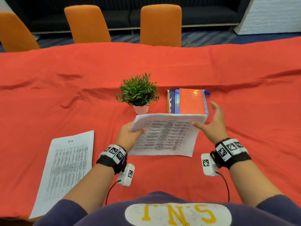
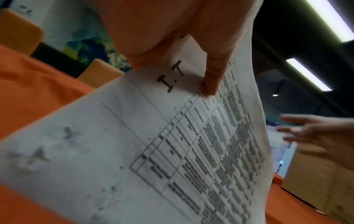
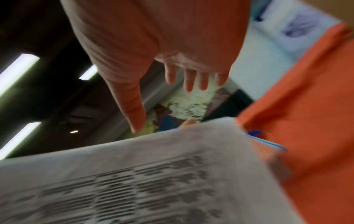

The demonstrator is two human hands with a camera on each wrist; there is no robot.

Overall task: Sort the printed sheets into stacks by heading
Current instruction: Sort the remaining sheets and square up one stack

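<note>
A bundle of printed sheets (image 1: 164, 134) is raised off the red tablecloth in front of me, its far edge curling up and over. My left hand (image 1: 130, 132) grips its left edge, thumb on top. In the left wrist view the sheet (image 2: 172, 136) shows the handwritten heading "I.T" with a finger lying across it. My right hand (image 1: 211, 123) hovers at the bundle's right edge with fingers spread and straight, holding nothing; the right wrist view shows it (image 3: 172, 68) above the blurred paper (image 3: 134, 181). A sheet headed "HR" (image 1: 66, 167) lies flat at the near left.
A small potted plant (image 1: 138, 93) stands just beyond the bundle. A stack of books (image 1: 189, 101) with a red cover on top lies to its right, close to my right hand. Orange chairs (image 1: 160, 25) line the table's far side. Red cloth (image 1: 244, 79) covers the table.
</note>
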